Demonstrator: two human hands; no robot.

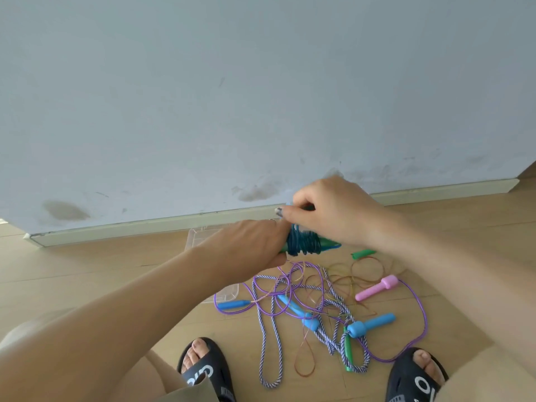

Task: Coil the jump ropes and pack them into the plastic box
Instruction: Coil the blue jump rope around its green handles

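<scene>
A pale blue-grey wall, scuffed and stained near its foot, meets a light wood-plank floor along a cream skirting board. Held above the floor at the middle of the view is a dark blue jump rope wound tightly round its green handles into a short bundle lying roughly level. The left hand grips the bundle's 9 o'clock end, its fingers curled round the handles, so the coils stand out just to the 3 o'clock side of its knuckles. The right hand sits at 12 o'clock from the bundle, its fingers bent and pinched together directly over the coils; what they pinch is too small to tell, though it seems to be the rope's strand. Beneath the left forearm, at 9 o'clock from the bundle, lies a clear plastic box, mostly hidden. On the floor at 6 o'clock from the hands is a tangle of loose ropes: a blue-and-white braided rope, a thin purple rope with blue handles, a pink handle, a green handle and a thin orange rope. Two feet in black slides frame the pile at the bottom edge.
</scene>
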